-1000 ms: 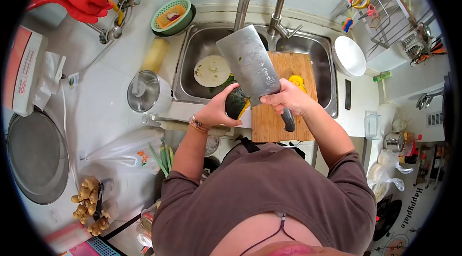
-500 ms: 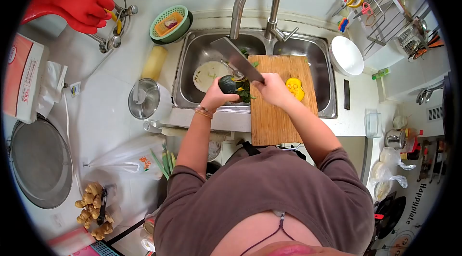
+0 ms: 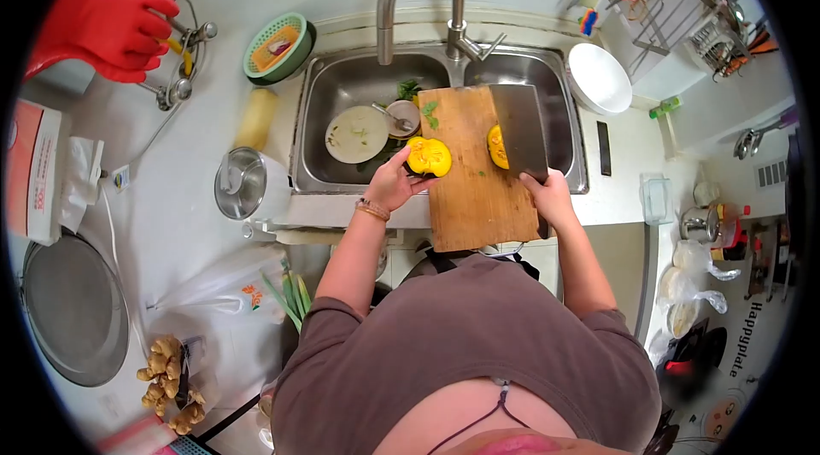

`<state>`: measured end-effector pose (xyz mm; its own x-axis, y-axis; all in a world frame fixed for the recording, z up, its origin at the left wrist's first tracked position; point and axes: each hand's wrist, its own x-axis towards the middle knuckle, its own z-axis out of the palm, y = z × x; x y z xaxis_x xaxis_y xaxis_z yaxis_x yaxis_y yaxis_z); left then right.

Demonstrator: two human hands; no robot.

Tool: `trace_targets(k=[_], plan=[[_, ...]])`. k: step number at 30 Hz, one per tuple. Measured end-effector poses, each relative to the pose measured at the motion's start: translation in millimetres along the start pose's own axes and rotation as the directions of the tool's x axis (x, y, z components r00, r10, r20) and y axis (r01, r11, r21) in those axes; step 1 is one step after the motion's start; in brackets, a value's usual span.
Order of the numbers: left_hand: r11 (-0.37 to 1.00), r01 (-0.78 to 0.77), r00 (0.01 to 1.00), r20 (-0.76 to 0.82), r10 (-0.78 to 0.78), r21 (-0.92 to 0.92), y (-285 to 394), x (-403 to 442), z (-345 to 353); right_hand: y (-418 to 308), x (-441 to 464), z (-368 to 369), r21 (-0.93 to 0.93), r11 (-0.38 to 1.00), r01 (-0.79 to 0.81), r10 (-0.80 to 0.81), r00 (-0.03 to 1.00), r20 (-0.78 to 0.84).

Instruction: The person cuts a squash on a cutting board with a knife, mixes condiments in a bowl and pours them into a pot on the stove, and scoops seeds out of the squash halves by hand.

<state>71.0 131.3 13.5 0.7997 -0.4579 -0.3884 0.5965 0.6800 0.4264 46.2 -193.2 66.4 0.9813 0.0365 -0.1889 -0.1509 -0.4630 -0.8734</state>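
My left hand [image 3: 395, 185] is closed around a dark-skinned pumpkin half [image 3: 430, 158], its yellow cut face and seeds turned up, at the left edge of the wooden cutting board [image 3: 470, 211]. Gripped in my right hand [image 3: 549, 198] is a cleaver [image 3: 522, 126], its wide blade over the right side of the board. A second pumpkin half [image 3: 496, 147] lies on the board, partly hidden behind the blade. Small green leaves [image 3: 430, 116] stick to the board's upper left.
The board bridges the double sink [image 3: 307, 105]. In the left basin are a pale plate [image 3: 357, 140] and a small bowl [image 3: 403, 111] with a spoon. Behind stands the faucet [image 3: 386, 28]. A white bowl [image 3: 600, 79] sits right, a metal pot [image 3: 243, 190] left.
The cleaver has swung right, from over the left basin to the board's right side. My left hand has turned the pumpkin half, so its cut face now shows. The view has shifted slightly.
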Motion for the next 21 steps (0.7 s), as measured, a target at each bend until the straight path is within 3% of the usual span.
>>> trace_targets(k=[4, 8, 11, 14, 16, 17, 19, 20, 21], plan=[[0.977, 0.021, 0.981, -0.194, 0.021, 0.211, -14, 63, 19, 31, -29, -24, 0.214, 0.961, -0.178, 0.203, 0.974, -0.100], [0.927, -0.045, 0.979, -0.169, 0.116, 0.373, -17, 115, 38, 60, -59, -40, 0.260, 0.930, -0.258, 0.303, 0.941, -0.149], [0.736, 0.205, 0.861, -0.476, 0.178, 0.646, -13, 144, 23, 74, -78, -46, 0.214, 0.935, -0.284, 0.323, 0.930, -0.176], [0.619, 0.309, 0.827, -0.525, 0.200, 0.722, -9, 137, 32, 76, -89, -52, 0.206, 0.936, -0.284, 0.322, 0.929, -0.183], [0.042, 0.357, 0.800, -0.329, 0.502, 0.933, -10, 153, 13, 76, -90, -55, 0.199, 0.935, -0.294, 0.330, 0.925, -0.187], [-0.264, 0.379, 0.792, -0.163, 0.589, 0.887, -12, 163, 3, 78, -90, -54, 0.194, 0.944, -0.266, 0.303, 0.932, -0.201], [-0.469, 0.254, 0.788, 0.100, 0.607, 0.846, -25, 137, 57, 83, -88, -54, 0.181, 0.962, -0.207, 0.246, 0.942, -0.230], [-0.565, 0.199, 0.771, 0.228, 0.595, 0.801, -32, 124, 86, 82, -86, -56, 0.163, 0.955, -0.250, 0.281, 0.935, -0.214], [-0.676, 0.083, 0.832, 0.322, 0.452, 0.733, -38, 120, 104, 81, -85, -58, 0.143, 0.945, -0.293, 0.317, 0.928, -0.196]])
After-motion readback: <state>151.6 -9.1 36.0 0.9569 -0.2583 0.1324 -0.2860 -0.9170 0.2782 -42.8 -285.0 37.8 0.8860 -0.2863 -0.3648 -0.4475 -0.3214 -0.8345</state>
